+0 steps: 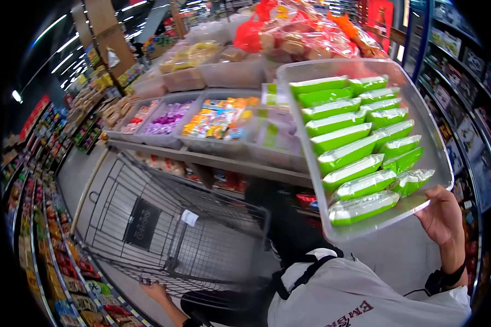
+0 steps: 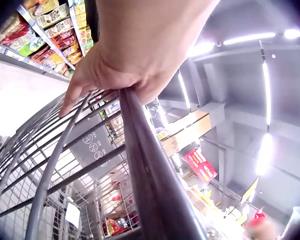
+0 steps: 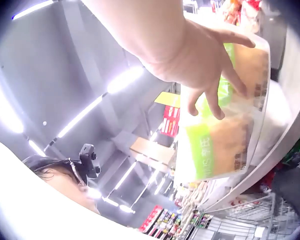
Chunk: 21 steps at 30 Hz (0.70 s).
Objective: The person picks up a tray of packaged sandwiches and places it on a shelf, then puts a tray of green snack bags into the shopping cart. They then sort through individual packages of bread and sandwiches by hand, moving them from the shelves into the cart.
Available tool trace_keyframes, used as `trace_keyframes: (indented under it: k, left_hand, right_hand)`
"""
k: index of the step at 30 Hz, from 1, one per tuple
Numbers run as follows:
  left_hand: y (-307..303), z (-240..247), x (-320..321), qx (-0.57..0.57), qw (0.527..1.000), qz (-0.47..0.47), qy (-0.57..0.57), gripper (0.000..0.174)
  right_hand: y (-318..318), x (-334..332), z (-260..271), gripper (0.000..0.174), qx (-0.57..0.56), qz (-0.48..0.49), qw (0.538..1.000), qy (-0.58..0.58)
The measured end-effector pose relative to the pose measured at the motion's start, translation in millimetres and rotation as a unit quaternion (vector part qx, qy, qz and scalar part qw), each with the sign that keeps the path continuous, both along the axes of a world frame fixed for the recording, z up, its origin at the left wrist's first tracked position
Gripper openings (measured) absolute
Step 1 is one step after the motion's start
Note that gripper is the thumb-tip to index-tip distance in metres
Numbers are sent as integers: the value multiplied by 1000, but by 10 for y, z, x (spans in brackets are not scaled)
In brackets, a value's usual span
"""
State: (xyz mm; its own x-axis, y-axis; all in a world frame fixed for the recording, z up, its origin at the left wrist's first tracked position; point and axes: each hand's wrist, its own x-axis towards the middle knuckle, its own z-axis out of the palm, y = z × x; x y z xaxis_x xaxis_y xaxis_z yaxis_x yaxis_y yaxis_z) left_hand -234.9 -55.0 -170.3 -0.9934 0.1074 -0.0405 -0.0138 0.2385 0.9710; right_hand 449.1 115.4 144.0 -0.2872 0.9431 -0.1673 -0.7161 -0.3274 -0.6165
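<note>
The tray [image 1: 435, 150] is up in the air at the right, at about chest height, tilted with its far end higher and its left rim lower. It is of clear plastic with a raised rim. Green packets [image 1: 360, 139] lie in it in two overlapping rows that fill the middle and leave bare strips along the rims. The right hand [image 1: 442, 215] carries the tray at its near right corner. The forearm comes up from below, and the wrist view shows the fingers spread wide and nearly straight, flat against the underside, not curled round the rim. The left hand [image 1: 155, 291] is low at the left and well apart from the tray. It grips the handle [image 2: 145, 165] of the cart [image 1: 147, 218], with the palm over the bar and one finger stretched out along the wire. The far end of the tray hangs above the shelf [image 1: 229, 163], where clear bins [image 1: 218, 120] of sweets stand side by side. Its right rim is near the dark racks [image 1: 463, 109] on that side, so there is little room to the right. To the left there is more open room, above the cart and over the grey floor [image 1: 79, 169] of the aisle. The cart stands just before the shelf.
</note>
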Motion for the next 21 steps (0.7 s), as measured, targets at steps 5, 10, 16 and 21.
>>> trace_keyframes:
  k: [5, 10, 16, 21]
  left_hand:
    - [-94, -163, -215, 15, 999, -16, -35, 62]
    - [-119, -62, -142, 12, 999, -10, -34, 59]
    - [-105, 29, -89, 9, 997, 11, -79, 61]
    - [-102, 201, 41, -28, 998, -13, -63, 56]
  right_hand:
    - [24, 275, -242, 49, -11, -170, 983, -74]
    - [281, 529, -466, 54, -57, -152, 987, -12]
    - [726, 687, -684, 56, -95, -173, 980, -5]
    - [890, 723, -856, 58, -101, -159, 982, -19]
